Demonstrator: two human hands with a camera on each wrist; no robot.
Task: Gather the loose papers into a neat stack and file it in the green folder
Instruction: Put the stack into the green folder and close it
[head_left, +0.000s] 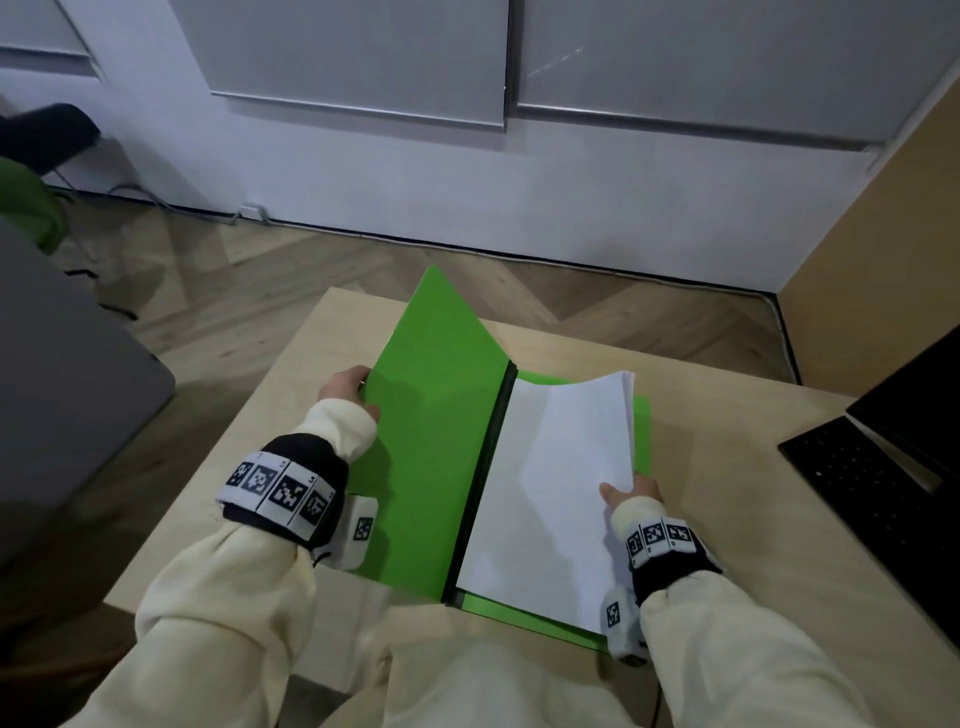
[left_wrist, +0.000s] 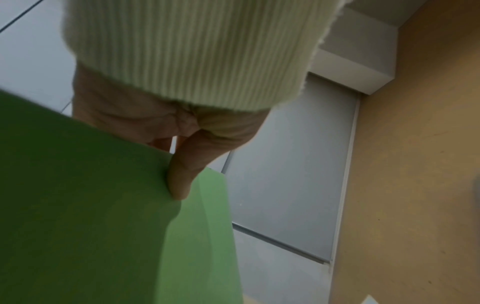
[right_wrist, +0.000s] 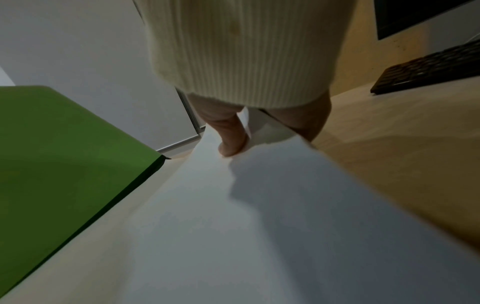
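Note:
The green folder (head_left: 431, 447) lies open on the wooden table (head_left: 727, 447), its black spine down the middle. My left hand (head_left: 345, 387) pinches the outer edge of the raised front cover (left_wrist: 103, 205), thumb on the inner face. A stack of white papers (head_left: 556, 483) rests on the folder's right half, against the spine. My right hand (head_left: 631, 493) pinches the stack's right edge (right_wrist: 259, 205), thumb on top, lifting that side a little so the sheets curve upward.
A black laptop (head_left: 878, 483) stands open at the table's right edge, its keyboard (right_wrist: 428, 70) close to my right hand. A grey surface (head_left: 67, 374) sits at the left, with wooden floor and white wall beyond the table's far edge.

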